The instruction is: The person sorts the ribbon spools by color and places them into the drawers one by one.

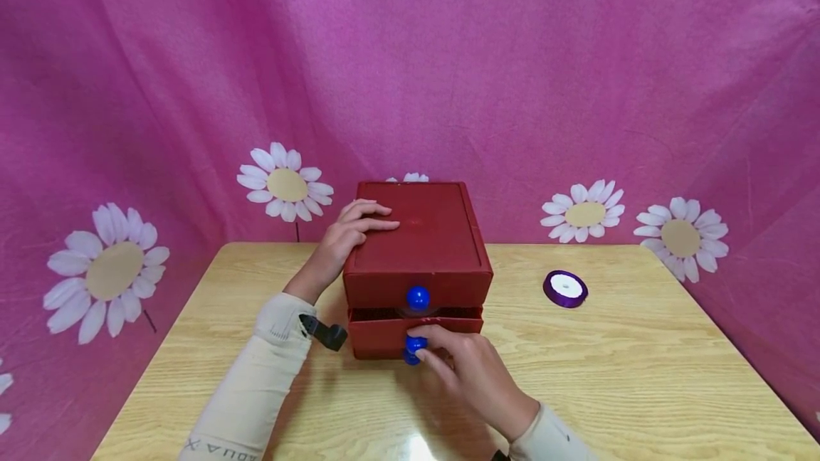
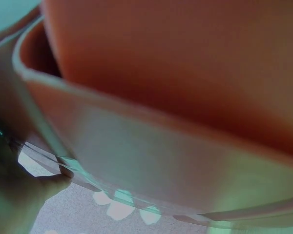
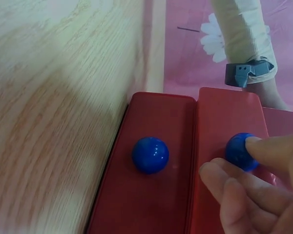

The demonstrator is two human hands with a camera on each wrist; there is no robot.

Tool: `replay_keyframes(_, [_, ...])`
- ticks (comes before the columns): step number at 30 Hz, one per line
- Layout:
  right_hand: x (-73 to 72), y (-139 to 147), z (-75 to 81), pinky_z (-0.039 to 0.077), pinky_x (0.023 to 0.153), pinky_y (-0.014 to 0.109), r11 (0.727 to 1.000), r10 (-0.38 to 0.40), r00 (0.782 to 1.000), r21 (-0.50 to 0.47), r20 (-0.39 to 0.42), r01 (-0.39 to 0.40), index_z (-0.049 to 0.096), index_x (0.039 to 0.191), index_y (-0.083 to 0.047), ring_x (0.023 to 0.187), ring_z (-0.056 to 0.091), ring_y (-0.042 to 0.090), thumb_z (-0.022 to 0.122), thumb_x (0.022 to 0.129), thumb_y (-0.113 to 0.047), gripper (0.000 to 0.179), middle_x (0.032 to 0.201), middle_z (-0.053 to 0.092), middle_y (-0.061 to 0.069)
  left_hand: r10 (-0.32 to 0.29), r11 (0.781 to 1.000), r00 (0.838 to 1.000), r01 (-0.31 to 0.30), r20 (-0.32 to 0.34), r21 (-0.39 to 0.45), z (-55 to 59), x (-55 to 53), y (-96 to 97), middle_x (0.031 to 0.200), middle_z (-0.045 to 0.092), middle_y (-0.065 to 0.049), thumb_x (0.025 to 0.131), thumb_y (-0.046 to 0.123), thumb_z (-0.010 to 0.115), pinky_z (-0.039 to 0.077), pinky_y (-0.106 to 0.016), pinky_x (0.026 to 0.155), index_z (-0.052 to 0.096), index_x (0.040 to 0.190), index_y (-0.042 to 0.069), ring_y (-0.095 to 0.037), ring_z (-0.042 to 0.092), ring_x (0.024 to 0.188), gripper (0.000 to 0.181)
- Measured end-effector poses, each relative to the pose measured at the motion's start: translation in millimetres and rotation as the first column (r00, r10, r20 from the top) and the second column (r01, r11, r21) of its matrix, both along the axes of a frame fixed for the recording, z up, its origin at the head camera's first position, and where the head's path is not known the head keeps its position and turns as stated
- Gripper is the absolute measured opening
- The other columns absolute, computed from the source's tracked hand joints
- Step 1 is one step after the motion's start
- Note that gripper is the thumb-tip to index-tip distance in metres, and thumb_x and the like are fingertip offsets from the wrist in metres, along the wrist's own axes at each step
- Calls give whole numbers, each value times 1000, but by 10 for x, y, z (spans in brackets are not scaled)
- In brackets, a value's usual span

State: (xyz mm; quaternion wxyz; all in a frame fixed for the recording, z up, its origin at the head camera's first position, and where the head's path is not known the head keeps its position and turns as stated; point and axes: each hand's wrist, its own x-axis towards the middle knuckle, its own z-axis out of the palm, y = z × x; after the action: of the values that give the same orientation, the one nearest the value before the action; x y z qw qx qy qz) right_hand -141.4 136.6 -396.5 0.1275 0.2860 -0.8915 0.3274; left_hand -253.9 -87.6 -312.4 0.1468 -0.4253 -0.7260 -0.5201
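A red box of small drawers (image 1: pixel 416 233) with round blue knobs stands on the table. The top drawer's blue knob (image 1: pixel 418 298) is untouched. Below it, a drawer (image 1: pixel 384 333) sits pulled out a little, with a dark gap above its front. My right hand (image 1: pixel 470 368) pinches this drawer's knob (image 3: pixel 240 151) between thumb and fingers. The lowest knob (image 3: pixel 150 155) sits free on the bottom drawer front. My left hand (image 1: pixel 339 244) rests on the box's left top edge, fingers laid across the lid. In the left wrist view, the slightly pulled-out drawer (image 2: pixel 136 141) appears close up and blurred.
A spool of purple ribbon (image 1: pixel 566 289) lies on the wooden table (image 1: pixel 640 361) to the right of the box. Behind the table hangs a pink cloth (image 1: pixel 448 77) printed with white daisies. A black strap (image 1: pixel 325 333) juts from the left wrist beside the box.
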Motion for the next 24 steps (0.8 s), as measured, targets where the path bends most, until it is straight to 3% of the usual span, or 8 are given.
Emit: replay_keyframes(24, [-124,-14,-39,48,61,21,998,-29,999,-58,36,31,63,110,-29,69,56,-3,62,84,-22,27,96,64,-17,5,1000,1000,-5,2,7,-20,-3,1,120,48,-27,77,-14,28,14,-50,103,61,107,-10,-42,28,122,45])
